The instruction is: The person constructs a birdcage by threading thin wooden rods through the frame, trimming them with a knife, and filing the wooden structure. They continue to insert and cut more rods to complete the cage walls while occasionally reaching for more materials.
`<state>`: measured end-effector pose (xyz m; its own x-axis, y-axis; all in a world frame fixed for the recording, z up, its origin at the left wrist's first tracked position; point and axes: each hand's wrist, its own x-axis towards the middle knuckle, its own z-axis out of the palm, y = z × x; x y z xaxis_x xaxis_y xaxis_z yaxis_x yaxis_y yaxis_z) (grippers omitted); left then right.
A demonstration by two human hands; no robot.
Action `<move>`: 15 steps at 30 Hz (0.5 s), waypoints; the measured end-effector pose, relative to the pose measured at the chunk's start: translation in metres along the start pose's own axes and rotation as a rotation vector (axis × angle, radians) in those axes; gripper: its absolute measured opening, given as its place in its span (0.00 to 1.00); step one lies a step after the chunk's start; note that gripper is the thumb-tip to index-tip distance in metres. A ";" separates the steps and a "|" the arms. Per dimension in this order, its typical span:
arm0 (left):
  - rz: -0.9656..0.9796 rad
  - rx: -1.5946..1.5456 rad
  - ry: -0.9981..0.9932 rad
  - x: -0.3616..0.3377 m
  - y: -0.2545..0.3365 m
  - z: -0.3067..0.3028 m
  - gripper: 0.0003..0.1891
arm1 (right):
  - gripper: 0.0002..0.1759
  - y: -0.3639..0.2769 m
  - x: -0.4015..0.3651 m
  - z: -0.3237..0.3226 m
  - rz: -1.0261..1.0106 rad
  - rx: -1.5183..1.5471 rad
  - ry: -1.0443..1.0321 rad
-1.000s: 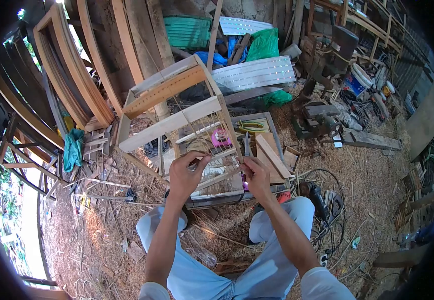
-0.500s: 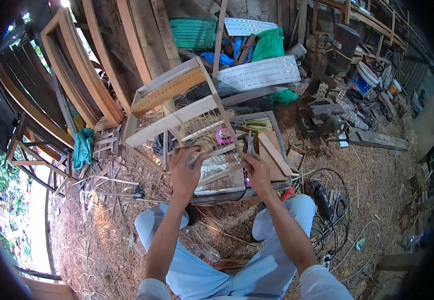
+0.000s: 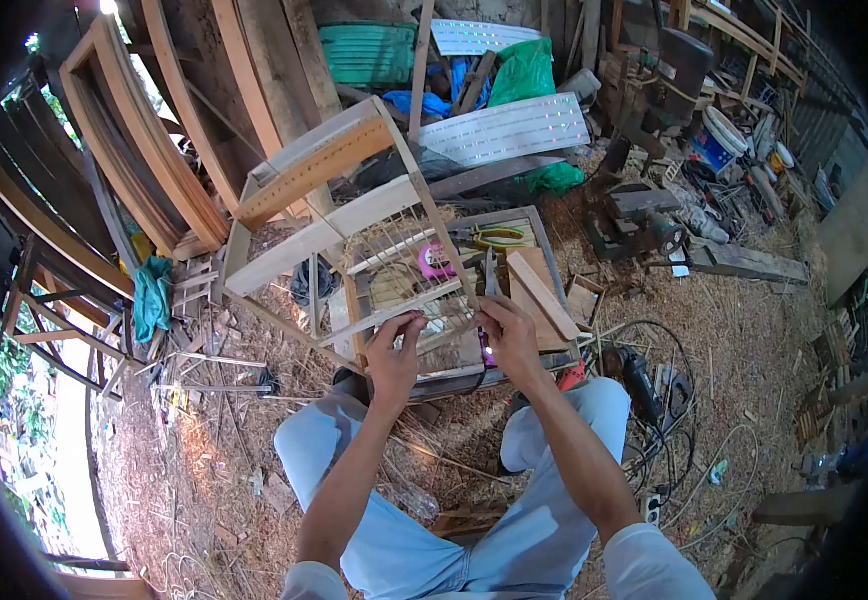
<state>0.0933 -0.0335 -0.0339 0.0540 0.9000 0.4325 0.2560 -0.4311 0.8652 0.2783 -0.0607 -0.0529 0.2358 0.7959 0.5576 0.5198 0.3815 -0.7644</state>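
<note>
A wooden cage-like frame (image 3: 294, 252) with thin bars leans tilted over a low worktable (image 3: 539, 230). My right hand (image 3: 509, 342) pinches the frame's near right corner between thumb and fingers. To its left, my left hand (image 3: 392, 362) is closed, thumb against fingertips, beside the lower slat and the thin bars; what it pinches is too small to make out. Behind the bars lies a round pink object (image 3: 436, 260). Yellow-handled pliers (image 3: 499, 237) and a pointed grey metal tool (image 3: 490, 272) rest on the table, near a wood block (image 3: 542, 296).
Tall wooden frames (image 3: 119, 130) lean at the left. White perforated panels (image 3: 509, 130) and a green basin (image 3: 379, 58) are at the back. A corded power tool (image 3: 639, 388) lies right of my knee. Shavings and sticks cover the ground.
My left hand has moved right, toward my right hand, and its fingers have closed to a pinch. The right hand stays at the frame's corner. The view has shifted slightly.
</note>
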 end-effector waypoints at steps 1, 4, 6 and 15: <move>0.021 0.013 0.016 -0.002 -0.003 0.000 0.07 | 0.12 -0.002 0.000 -0.001 0.014 0.000 -0.001; 0.061 0.097 -0.086 -0.006 -0.007 -0.003 0.06 | 0.14 -0.003 0.003 -0.002 0.114 0.045 -0.047; -0.017 -0.013 -0.079 -0.011 -0.019 0.001 0.05 | 0.15 -0.001 0.001 -0.002 0.054 0.018 -0.046; -0.088 -0.103 -0.125 -0.010 -0.032 0.004 0.03 | 0.17 -0.005 0.001 -0.004 0.055 -0.007 -0.033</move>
<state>0.0884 -0.0286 -0.0667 0.1565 0.9328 0.3248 0.1653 -0.3489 0.9225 0.2790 -0.0634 -0.0474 0.2367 0.8306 0.5040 0.5123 0.3341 -0.7911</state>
